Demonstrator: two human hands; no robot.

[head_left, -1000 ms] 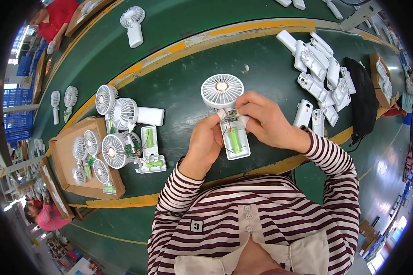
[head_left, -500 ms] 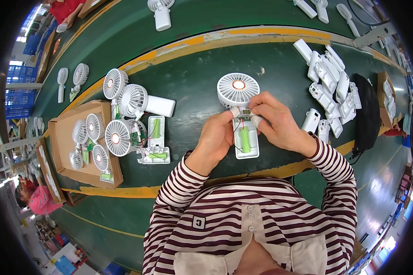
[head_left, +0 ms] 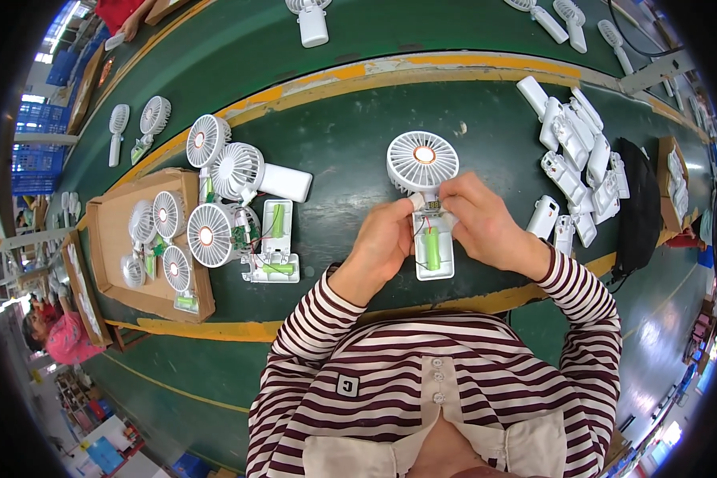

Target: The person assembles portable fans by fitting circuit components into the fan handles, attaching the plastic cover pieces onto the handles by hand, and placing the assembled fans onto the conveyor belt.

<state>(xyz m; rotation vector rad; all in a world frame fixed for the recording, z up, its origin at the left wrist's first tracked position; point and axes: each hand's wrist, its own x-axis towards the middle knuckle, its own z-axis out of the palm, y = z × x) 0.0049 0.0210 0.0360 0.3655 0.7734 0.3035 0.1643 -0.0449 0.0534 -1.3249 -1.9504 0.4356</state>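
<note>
A white handheld fan [head_left: 423, 157] with an opened handle lies in front of me, its round grille pointing away from me. Inside the handle shell [head_left: 436, 272] sits a green battery cell [head_left: 432, 248] with thin wires, and a small circuit board [head_left: 432, 205] shows at the neck. My left hand [head_left: 378, 239] grips the fan's neck from the left, thumb by the board. My right hand [head_left: 482, 215] is closed at the board's right side, fingertips pinched against it. Whatever lies under the right fingertips is hidden.
To my left, more opened fans [head_left: 212, 234] lie beside a cardboard box [head_left: 103, 271] of fan parts. White handle shells [head_left: 570, 139] are piled at right, next to a black cloth-like item [head_left: 636, 203]. Finished-looking fans [head_left: 312, 26] lie on the belt beyond the yellow edge.
Both hands stay on the fan, with the right fingers shifted slightly around the board. The whole view has moved a little, and the fan on the far belt sits farther right.
</note>
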